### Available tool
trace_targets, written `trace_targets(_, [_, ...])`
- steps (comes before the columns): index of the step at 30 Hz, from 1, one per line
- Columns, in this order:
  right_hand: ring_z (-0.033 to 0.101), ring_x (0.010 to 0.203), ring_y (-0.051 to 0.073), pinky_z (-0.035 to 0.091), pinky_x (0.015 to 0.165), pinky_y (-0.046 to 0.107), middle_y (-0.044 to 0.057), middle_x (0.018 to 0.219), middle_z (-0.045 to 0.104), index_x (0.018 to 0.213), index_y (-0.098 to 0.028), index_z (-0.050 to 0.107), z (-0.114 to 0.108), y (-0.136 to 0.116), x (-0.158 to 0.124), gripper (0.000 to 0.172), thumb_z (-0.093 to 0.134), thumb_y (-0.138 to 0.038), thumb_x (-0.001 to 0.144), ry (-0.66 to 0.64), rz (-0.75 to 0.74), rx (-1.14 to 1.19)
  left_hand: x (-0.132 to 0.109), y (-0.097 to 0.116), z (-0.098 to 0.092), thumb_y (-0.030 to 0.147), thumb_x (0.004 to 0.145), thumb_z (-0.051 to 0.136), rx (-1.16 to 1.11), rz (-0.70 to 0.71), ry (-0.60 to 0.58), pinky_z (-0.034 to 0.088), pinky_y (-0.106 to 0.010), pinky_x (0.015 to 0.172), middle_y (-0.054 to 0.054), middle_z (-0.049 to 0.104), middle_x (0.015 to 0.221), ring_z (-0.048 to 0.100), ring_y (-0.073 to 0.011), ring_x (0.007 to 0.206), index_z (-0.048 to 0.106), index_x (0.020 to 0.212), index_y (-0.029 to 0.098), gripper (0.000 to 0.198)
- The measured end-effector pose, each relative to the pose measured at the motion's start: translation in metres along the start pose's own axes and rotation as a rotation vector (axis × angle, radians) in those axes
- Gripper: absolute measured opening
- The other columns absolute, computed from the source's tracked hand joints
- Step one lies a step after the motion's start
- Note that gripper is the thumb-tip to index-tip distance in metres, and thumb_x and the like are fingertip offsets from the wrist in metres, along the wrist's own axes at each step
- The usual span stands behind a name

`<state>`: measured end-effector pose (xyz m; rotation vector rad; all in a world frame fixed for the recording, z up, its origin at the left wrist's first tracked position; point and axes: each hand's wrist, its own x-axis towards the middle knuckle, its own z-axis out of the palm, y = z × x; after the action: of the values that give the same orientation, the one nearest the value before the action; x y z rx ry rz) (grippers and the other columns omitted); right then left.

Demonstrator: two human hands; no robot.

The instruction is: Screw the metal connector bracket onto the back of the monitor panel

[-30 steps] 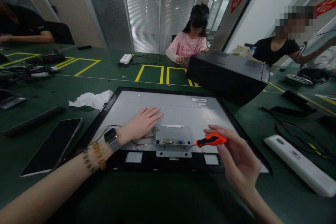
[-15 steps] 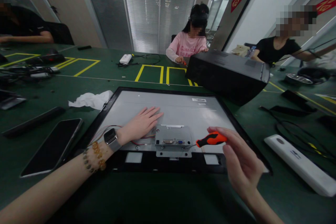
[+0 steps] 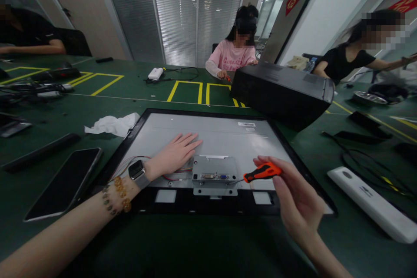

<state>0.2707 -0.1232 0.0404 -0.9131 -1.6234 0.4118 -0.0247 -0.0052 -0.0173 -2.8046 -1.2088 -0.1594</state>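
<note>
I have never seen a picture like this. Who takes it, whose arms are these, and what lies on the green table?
The picture comes from a camera worn on a person's head, looking forward and down, so the two bare arms are that person's own; there is no machine. The left hand lies flat and open on the grey metal back of a black-framed flat monitor, which lies on the green table. The right hand holds an orange-handled screwdriver, its tip at a small grey metal box with cable sockets. Nearby lie a black smartphone, a crumpled white tissue, a large black case and a long white plastic bar. Other people sit across the table, one in a pink top.
</note>
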Motion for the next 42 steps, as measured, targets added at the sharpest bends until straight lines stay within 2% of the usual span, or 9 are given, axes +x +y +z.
trace_targets(6, [0.063, 0.092, 0.02, 0.058, 0.07, 0.034, 0.006, 0.099, 0.063, 0.112, -0.026, 0.066, 0.0006, -0.0022, 0.0052, 0.038, 0.059, -0.004, 0.082, 0.055, -0.111, -0.052, -0.0003, -0.0015, 0.0013, 0.026, 0.102, 0.028, 0.001, 0.01, -0.007, 0.021, -0.045, 0.113, -0.008, 0.026, 0.154, 0.023, -0.0221, 0.142, 0.031, 0.146, 0.024, 0.044])
trace_targets(12, [0.066, 0.097, 0.021, 0.059, 0.08, 0.039, 0.007, 0.107, 0.066, 0.125, -0.024, 0.057, 0.0043, -0.0027, -0.0001, 0.047, 0.053, -0.001, 0.084, 0.067, -0.045, 0.003, -0.0005, -0.0005, -0.0003, 0.025, 0.102, 0.029, -0.001, 0.003, -0.012, 0.022, -0.046, 0.113, -0.008, 0.027, 0.154, 0.025, -0.0223, 0.141, 0.03, 0.146, 0.024, 0.044])
trace_targets(15, [0.067, 0.098, 0.022, 0.059, 0.083, 0.04, 0.007, 0.111, 0.066, 0.122, -0.023, 0.057, 0.0053, -0.0035, -0.0008, 0.043, 0.052, -0.002, 0.085, 0.078, -0.01, 0.066, -0.0003, 0.0005, -0.002, 0.025, 0.102, 0.028, -0.004, 0.006, -0.015, 0.022, -0.045, 0.113, -0.007, 0.027, 0.154, 0.024, -0.0219, 0.141, 0.031, 0.146, 0.024, 0.044])
trace_targets(19, [0.067, 0.102, 0.024, 0.059, 0.084, 0.042, 0.008, 0.114, 0.065, 0.12, -0.024, 0.06, 0.0023, -0.003, 0.0016, 0.04, 0.049, -0.003, 0.087, 0.01, 0.002, 0.1, 0.0, 0.0014, -0.0036, 0.025, 0.102, 0.028, -0.004, 0.0, -0.019, 0.022, -0.046, 0.113, -0.008, 0.028, 0.153, 0.025, -0.0222, 0.141, 0.032, 0.145, 0.024, 0.043])
trace_targets(22, [0.068, 0.097, 0.024, 0.059, 0.082, 0.044, 0.007, 0.112, 0.064, 0.12, -0.027, 0.061, 0.0005, -0.002, 0.0038, 0.043, 0.054, -0.004, 0.085, -0.03, -0.024, 0.088, 0.0, 0.0014, -0.003, 0.025, 0.102, 0.028, -0.004, 0.001, -0.016, 0.022, -0.046, 0.113, -0.008, 0.027, 0.154, 0.025, -0.0223, 0.141, 0.032, 0.145, 0.024, 0.043])
trace_targets(27, [0.07, 0.085, 0.02, 0.061, 0.071, 0.036, 0.004, 0.104, 0.06, 0.118, -0.031, 0.063, 0.0026, -0.0017, 0.0045, 0.046, 0.057, -0.001, 0.083, 0.008, -0.053, 0.059, -0.0005, 0.0007, -0.0012, 0.025, 0.102, 0.026, -0.002, 0.011, -0.013, 0.022, -0.046, 0.113, -0.008, 0.027, 0.154, 0.023, -0.0224, 0.142, 0.032, 0.145, 0.023, 0.044])
trace_targets(32, [0.069, 0.094, 0.022, 0.059, 0.079, 0.04, 0.006, 0.109, 0.064, 0.123, -0.028, 0.059, 0.0019, -0.0005, 0.001, 0.043, 0.051, -0.004, 0.088, -0.006, 0.016, 0.049, -0.0007, 0.0018, -0.0032, 0.023, 0.102, 0.027, 0.004, 0.022, -0.018, 0.022, -0.045, 0.113, -0.007, 0.029, 0.153, 0.022, -0.0217, 0.142, 0.032, 0.145, 0.022, 0.044])
trace_targets(37, [0.064, 0.102, 0.025, 0.056, 0.083, 0.045, 0.008, 0.109, 0.065, 0.124, -0.026, 0.059, -0.0025, 0.002, 0.0008, 0.04, 0.05, -0.009, 0.09, -0.07, 0.016, -0.006, -0.0001, 0.0018, -0.0035, 0.023, 0.102, 0.026, 0.009, 0.022, -0.014, 0.021, -0.044, 0.113, -0.007, 0.029, 0.153, 0.022, -0.0211, 0.142, 0.032, 0.145, 0.022, 0.043])
trace_targets(42, [0.064, 0.091, 0.02, 0.057, 0.074, 0.038, 0.005, 0.103, 0.061, 0.115, -0.029, 0.065, -0.0008, 0.0026, 0.0029, 0.04, 0.059, -0.005, 0.083, 0.032, -0.049, -0.027, 0.0001, 0.0012, -0.0022, 0.025, 0.102, 0.027, 0.011, 0.005, -0.008, 0.022, -0.045, 0.113, -0.008, 0.028, 0.153, 0.025, -0.0219, 0.141, 0.032, 0.145, 0.024, 0.043])
